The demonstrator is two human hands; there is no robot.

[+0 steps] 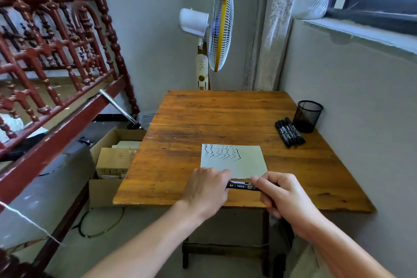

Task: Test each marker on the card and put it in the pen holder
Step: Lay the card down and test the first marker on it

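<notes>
Marker (242, 185) over the table's (225, 108) near edge, left hand (206, 189) and right hand (282, 196) each curled round an end; scribbled card (233, 160) just beyond; mesh pen holder (308, 116) at far right edge, contents unclear; spare markers (290, 132) touching its base

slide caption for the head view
Left hand and right hand grip a marker at the card's near edge; other markers lie by the holder.

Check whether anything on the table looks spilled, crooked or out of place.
Nothing stands out. The card lies flat, the spare markers lie in a tidy row beside the upright pen holder, and the left hand and right hand hold one marker.
</notes>
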